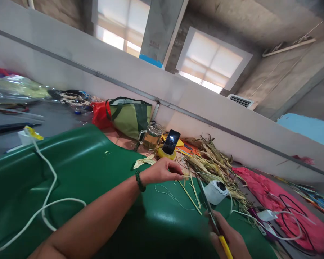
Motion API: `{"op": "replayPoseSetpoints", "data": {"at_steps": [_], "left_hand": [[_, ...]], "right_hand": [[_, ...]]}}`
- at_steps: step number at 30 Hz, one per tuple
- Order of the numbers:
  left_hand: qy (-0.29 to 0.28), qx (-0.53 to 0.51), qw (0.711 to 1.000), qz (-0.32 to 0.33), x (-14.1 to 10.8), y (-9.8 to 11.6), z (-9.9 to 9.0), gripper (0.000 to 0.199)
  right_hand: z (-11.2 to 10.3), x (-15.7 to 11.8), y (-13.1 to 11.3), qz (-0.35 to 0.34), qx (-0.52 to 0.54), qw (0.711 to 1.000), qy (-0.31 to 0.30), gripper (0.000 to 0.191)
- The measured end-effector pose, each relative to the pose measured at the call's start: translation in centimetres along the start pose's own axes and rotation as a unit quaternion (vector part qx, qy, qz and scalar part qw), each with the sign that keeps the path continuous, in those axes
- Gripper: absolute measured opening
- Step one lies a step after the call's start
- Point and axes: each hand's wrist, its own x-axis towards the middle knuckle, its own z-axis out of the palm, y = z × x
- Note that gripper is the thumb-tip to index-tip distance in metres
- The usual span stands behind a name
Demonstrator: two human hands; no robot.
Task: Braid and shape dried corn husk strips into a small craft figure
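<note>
My left hand [163, 170] reaches over a green mat [102, 180], its fingers pinched on a small piece of dry husk [185, 175]. At the lower right my right hand [228, 233] is wrapped round a long metal tool with a yellow handle [225, 247], whose blades point up toward the husk piece. Whether the tips touch it I cannot tell. Below my left hand, a thin white thread [172, 197] curls on the mat beside narrow straw strips [190, 198]. A white spool [216, 192] stands right of the tool.
Behind the mat are a glass mug [152, 136], a phone [171, 141] on a yellow roll [166, 154] and a green bag [129, 117]. Dried husks [210, 162] lie right of them, then pink cloth [270, 190]. White cables [50, 172] cross the left side.
</note>
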Motion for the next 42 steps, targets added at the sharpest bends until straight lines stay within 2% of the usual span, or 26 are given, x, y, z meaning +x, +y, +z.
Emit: {"op": "replayPoseSetpoints", "data": {"at_steps": [3,8,12,17,19,22,25,31,36,42], "left_hand": [[-0.001,0.01,1.0,0.019,0.1,-0.1,0.1,0.016],[-0.015,0.011,1.0,0.021,-0.1,0.0,0.2,0.014],[-0.029,-0.002,1.0,0.0,-0.2,0.3,0.3,0.014],[0.018,-0.019,0.999,-0.032,0.0,0.3,0.2,0.018],[0.049,-0.05,0.997,-0.043,0.2,0.1,0.1,0.017],[0.102,-0.092,0.99,-0.044,0.3,0.3,-0.1,0.025],[0.149,-0.105,0.983,-0.029,0.2,0.7,-0.2,0.035],[0.211,-0.154,0.965,0.009,0.2,0.9,0.7,0.049],[0.205,-0.188,0.96,0.007,0.2,0.6,1.3,0.052],[0.185,-0.157,0.97,0.006,0.0,0.6,1.2,0.05]], "right_hand": [[-1.1,1.0,-0.1,-0.048,-0.095,0.993,-0.048,0.044],[-2.0,2.3,0.1,-0.084,-0.184,0.979,-0.007,0.046],[-2.4,3.1,0.3,-0.112,-0.205,0.972,-0.039,0.037],[-2.2,2.8,0.9,-0.133,-0.138,0.981,0.022,0.039],[-1.8,2.3,0.9,-0.109,-0.113,0.986,0.059,0.04],[-0.8,1.6,0.6,-0.063,-0.069,0.992,0.088,0.042],[0.4,1.2,0.4,-0.033,-0.027,0.996,0.075,0.046],[2.8,0.7,-0.5,0.019,0.049,0.999,-0.002,0.047],[4.7,0.5,-1.4,0.073,0.163,0.983,-0.049,0.051],[5.7,0.8,-2.0,0.083,0.221,0.97,-0.052,0.053]]}}
